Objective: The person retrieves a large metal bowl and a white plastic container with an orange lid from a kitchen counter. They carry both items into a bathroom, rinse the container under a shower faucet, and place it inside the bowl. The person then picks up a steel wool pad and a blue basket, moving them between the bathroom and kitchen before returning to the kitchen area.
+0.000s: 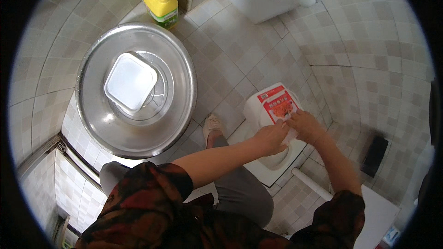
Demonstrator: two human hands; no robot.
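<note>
Both of my hands are close together at the lower edge of a red printed label (281, 103) with a food picture and writing. The label lies against a white, rounded plastic piece (254, 106), which looks like a tub. My left hand (271, 139) pinches the label's near edge from the left. On its right side, my right hand (305, 126) has its fingertips on the same edge. A pale, see-through scrap shows between the hands; its exact shape is unclear. Below them is a white squat toilet (238, 138).
A steel basin (91, 110) at left holds an upturned white square tub (130, 81). Behind it stands a yellow pump bottle (157, 0). A white bin (263, 0) is at the back wall. A white pipe (311, 183) runs at right, below a black object (374, 155).
</note>
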